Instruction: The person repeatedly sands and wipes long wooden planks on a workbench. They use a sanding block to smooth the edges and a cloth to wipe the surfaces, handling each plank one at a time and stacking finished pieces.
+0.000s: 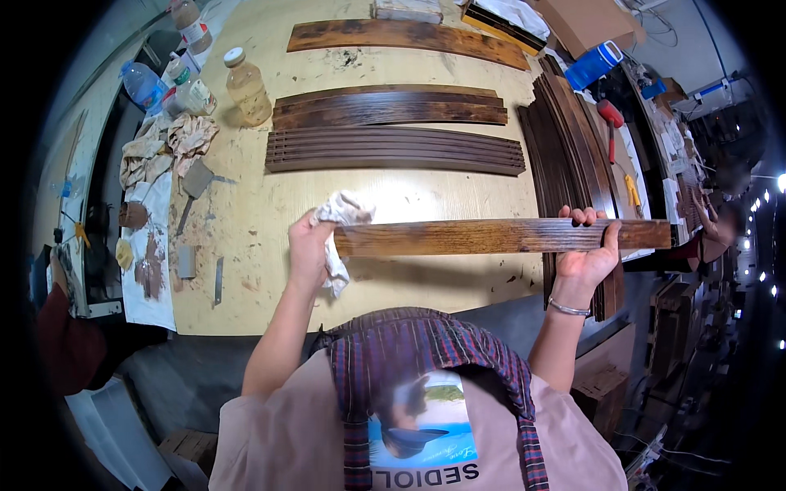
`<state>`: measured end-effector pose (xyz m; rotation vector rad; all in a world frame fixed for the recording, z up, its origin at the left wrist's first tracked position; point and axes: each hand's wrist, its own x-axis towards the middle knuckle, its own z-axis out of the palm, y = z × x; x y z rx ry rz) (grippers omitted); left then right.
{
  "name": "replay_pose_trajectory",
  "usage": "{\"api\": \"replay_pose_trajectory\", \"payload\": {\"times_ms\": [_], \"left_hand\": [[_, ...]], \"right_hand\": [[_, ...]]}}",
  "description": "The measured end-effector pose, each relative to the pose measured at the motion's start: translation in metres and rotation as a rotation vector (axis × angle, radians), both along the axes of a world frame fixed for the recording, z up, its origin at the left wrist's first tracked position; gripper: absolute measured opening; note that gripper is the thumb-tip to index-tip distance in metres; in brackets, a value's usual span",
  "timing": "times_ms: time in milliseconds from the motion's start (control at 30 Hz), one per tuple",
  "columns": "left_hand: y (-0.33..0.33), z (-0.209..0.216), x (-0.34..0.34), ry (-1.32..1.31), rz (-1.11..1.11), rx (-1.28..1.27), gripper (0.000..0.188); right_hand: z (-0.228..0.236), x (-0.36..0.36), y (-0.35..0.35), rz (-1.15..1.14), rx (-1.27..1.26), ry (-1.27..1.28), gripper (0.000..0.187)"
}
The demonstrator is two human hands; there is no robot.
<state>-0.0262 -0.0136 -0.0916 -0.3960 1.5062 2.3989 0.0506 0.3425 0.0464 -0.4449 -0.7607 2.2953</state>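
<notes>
A long brown-stained wooden slat (458, 238) is held level above the near part of the table, its dark grain showing. My left hand (308, 250) is closed around a white cloth (348, 214), which is pressed to the slat's left end; part of the cloth hangs below. Toward the right end, my right hand (588, 260) grips the slat, thumb on the near side and fingertips over the far edge. Beyond it lie a stack of grooved dark slats (393, 150), a pair of stained boards (389, 106) and a wider board (401, 38).
Dark strips (565, 147) are piled along the table's right side, near a red mallet (611, 123) and a blue bottle (594, 65). At left are a capped bottle (247, 88), crumpled rags (190, 141), a scraper (195, 182) and a grey block (187, 262). Other people are at both sides.
</notes>
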Motion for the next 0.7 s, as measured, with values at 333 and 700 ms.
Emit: {"api": "replay_pose_trajectory", "payload": {"times_ms": [333, 700], "left_hand": [[-0.016, 0.013, -0.008, -0.063, -0.016, 0.219, 0.027], [-0.134, -0.002, -0.008, 0.136, 0.518, -0.213, 0.03]], "right_hand": [[-0.023, 0.018, 0.023, 0.025, -0.029, 0.118, 0.029], [-0.15, -0.009, -0.043, 0.264, -0.344, -0.283, 0.04]]}}
